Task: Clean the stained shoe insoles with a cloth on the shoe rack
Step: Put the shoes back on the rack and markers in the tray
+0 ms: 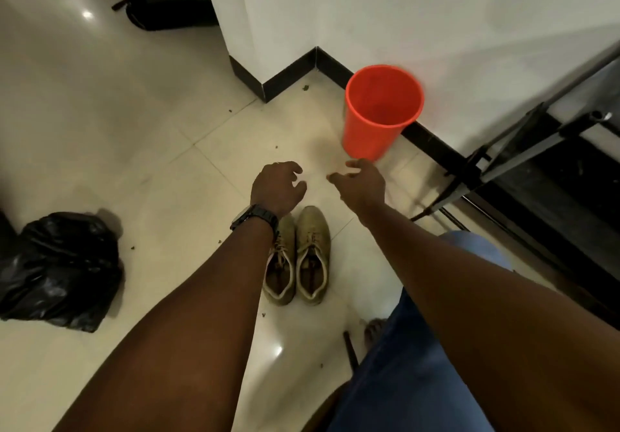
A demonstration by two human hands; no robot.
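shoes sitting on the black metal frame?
No, the pair of olive lace-up shoes stands side by side on the tiled floor, left of the black metal frame.

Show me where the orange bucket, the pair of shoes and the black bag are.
orange bucket (370, 136), head view, on its outer wall.
pair of shoes (312, 225), head view, on the toe of the shoe clear of the arm.
black bag (57, 270), head view, on its crumpled middle.

Black wristwatch (254, 219); blue trousers (419, 381), perhaps denim
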